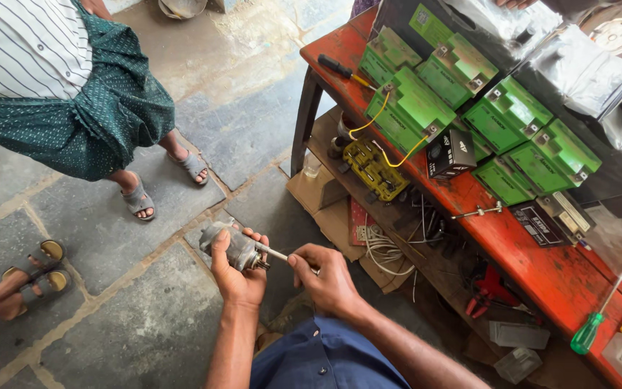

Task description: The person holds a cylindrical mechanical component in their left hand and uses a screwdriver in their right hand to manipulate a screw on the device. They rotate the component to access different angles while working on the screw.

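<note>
My left hand (237, 277) grips a small grey cylindrical motor part (230, 245), held up above the stone floor. My right hand (327, 277) holds a thin pale rod-like tool (276, 253) whose tip meets the geared end of the motor part. Both forearms come up from the bottom of the view, over my blue garment (325, 360).
A red workbench (534, 259) on the right carries several green batteries (415, 108), black boxes, a yellow-wired screwdriver (343, 70) and a green-handled screwdriver (588, 333). Its lower shelf holds a yellow device (374, 169), cables and red pliers. Another person's sandalled feet (138, 200) stand at left.
</note>
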